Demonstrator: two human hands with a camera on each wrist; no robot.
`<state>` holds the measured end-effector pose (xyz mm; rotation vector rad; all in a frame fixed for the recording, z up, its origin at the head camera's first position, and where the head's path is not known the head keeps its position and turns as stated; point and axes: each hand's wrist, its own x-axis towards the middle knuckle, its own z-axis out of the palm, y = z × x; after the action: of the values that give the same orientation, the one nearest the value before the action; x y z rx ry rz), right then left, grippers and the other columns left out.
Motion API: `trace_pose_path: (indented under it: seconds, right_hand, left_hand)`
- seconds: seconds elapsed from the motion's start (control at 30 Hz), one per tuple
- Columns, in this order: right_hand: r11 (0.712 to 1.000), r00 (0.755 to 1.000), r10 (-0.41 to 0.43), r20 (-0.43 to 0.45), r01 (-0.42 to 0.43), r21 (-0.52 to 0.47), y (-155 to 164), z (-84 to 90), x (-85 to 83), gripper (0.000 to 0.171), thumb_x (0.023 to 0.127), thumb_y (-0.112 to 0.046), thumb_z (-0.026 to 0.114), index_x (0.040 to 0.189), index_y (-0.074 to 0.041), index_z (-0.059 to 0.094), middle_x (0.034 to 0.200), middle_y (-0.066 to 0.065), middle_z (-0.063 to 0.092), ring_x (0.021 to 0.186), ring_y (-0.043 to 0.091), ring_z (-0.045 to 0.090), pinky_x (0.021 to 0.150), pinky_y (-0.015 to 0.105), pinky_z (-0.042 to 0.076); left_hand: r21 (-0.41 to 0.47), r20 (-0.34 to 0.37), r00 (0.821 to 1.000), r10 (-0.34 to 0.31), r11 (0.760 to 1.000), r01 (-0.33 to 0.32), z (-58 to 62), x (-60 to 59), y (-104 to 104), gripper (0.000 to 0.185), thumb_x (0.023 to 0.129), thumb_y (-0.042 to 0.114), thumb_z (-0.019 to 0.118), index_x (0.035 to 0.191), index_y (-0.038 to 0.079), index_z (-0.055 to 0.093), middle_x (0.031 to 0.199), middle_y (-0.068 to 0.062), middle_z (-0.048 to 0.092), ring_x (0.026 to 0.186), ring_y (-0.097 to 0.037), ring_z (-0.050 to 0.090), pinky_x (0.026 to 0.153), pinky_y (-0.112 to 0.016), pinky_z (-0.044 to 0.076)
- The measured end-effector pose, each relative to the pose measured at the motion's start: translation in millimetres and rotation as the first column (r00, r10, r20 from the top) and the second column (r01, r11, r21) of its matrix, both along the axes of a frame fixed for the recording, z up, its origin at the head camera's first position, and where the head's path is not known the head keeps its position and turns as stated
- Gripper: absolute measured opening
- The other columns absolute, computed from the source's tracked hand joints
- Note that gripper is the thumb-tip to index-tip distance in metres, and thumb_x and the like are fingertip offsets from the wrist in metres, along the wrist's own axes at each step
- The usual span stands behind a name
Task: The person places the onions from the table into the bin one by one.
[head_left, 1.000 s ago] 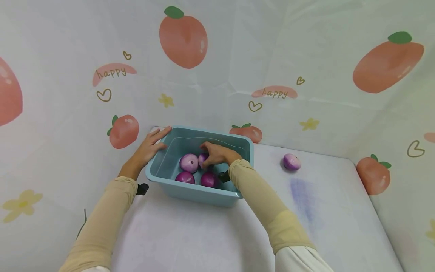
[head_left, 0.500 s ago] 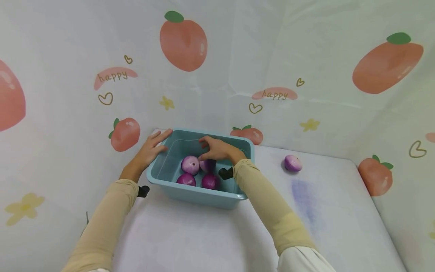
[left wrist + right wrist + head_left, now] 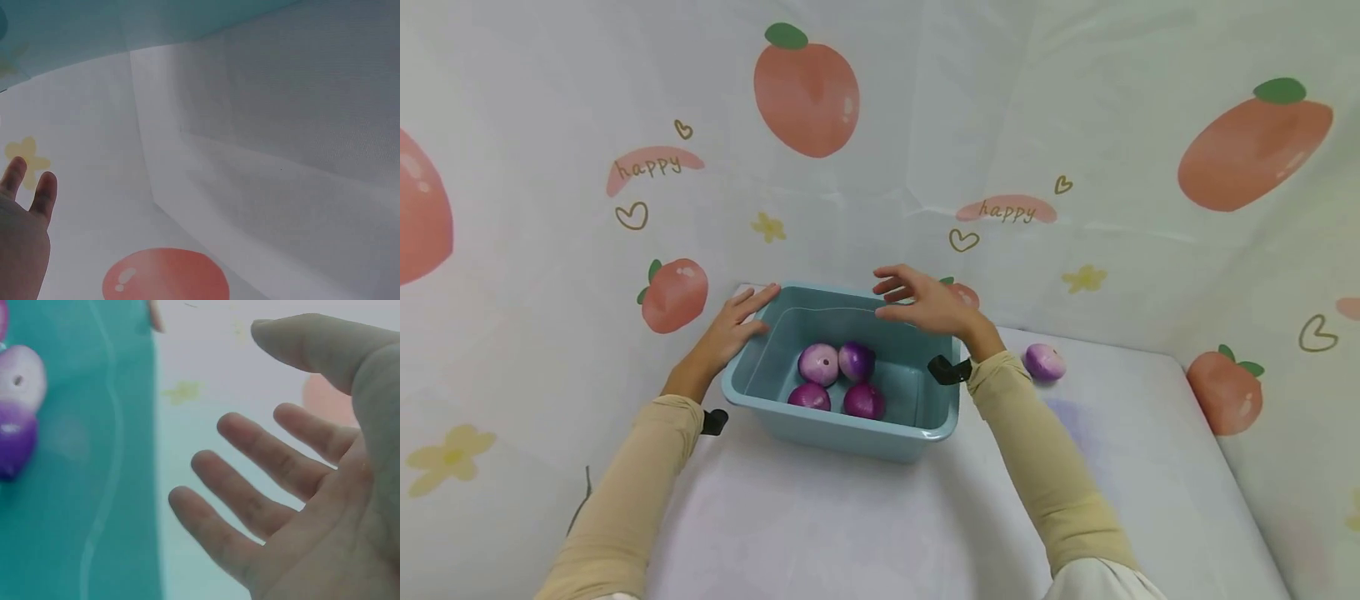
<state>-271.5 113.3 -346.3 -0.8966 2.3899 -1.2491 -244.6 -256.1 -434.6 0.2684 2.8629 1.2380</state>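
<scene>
A blue-green plastic basin (image 3: 842, 429) stands on the table with several purple onions inside, among them a pale one (image 3: 818, 364) and a darker one (image 3: 857, 362) side by side. My left hand (image 3: 730, 332) rests at the basin's left rim, fingers straight and thumb over the edge. Above the back right rim, my right hand (image 3: 928, 302) is raised with its fingers spread, and the right wrist view shows its palm holding nothing. In the left wrist view only part of the left hand (image 3: 25, 231) appears.
Another purple onion (image 3: 1044, 363) lies on the white table (image 3: 820, 533) to the right of the basin. A white curtain (image 3: 865, 192) with printed fruit hangs close behind the table and at its sides.
My right hand has let go of the darker onion beside the pale one, then risen up and rightward out of the basin. The left hand has stayed at the rim.
</scene>
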Motion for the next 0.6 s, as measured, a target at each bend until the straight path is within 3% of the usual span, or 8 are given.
trace_pose_path:
  seconds: [0.17, 0.3, 0.6]
  right_hand:
    - [0.994, 0.995, -0.102, -0.023, 0.101, -0.048, 35.0, 8.8, 3.1, 0.063, 0.096, -0.032, 0.069, 0.152, -0.020, 0.043, 0.146, 0.010, 0.057, 0.136, 0.031, 0.056, 0.115, 0.053, 0.045]
    - [0.976, 0.975, -0.218, -0.044, 0.217, -0.024, 65.1, 1.3, 3.8, 0.064, 0.097, -0.041, 0.067, 0.152, -0.020, 0.043, 0.148, 0.009, 0.056, 0.137, 0.030, 0.054, 0.114, 0.056, 0.045]
    - [0.873, 0.870, -0.479, -0.117, 0.486, 0.037, 142.3, -52.8, 1.1, 0.070, 0.098, -0.046, 0.064, 0.152, -0.008, 0.040, 0.156, 0.018, 0.046, 0.147, 0.037, 0.041, 0.118, 0.056, 0.039]
  left_hand:
    - [0.003, 0.005, 1.000, 0.007, 1.000, -0.007, -0.3, 1.7, -0.6, 0.067, 0.098, 0.028, 0.051, 0.159, 0.043, 0.029, 0.173, -0.003, 0.019, 0.161, -0.037, 0.006, 0.115, -0.081, 0.016]
    - [0.007, 0.008, 1.000, 0.009, 1.000, -0.009, -1.0, 1.9, -1.0, 0.067, 0.098, 0.028, 0.051, 0.159, 0.043, 0.029, 0.173, -0.003, 0.019, 0.161, -0.037, 0.006, 0.115, -0.081, 0.015]
    - [0.004, 0.018, 1.000, 0.011, 1.000, -0.011, -0.5, 0.9, 0.3, 0.069, 0.097, 0.027, 0.051, 0.159, 0.043, 0.028, 0.173, -0.005, 0.016, 0.161, -0.038, 0.005, 0.115, -0.081, 0.017]
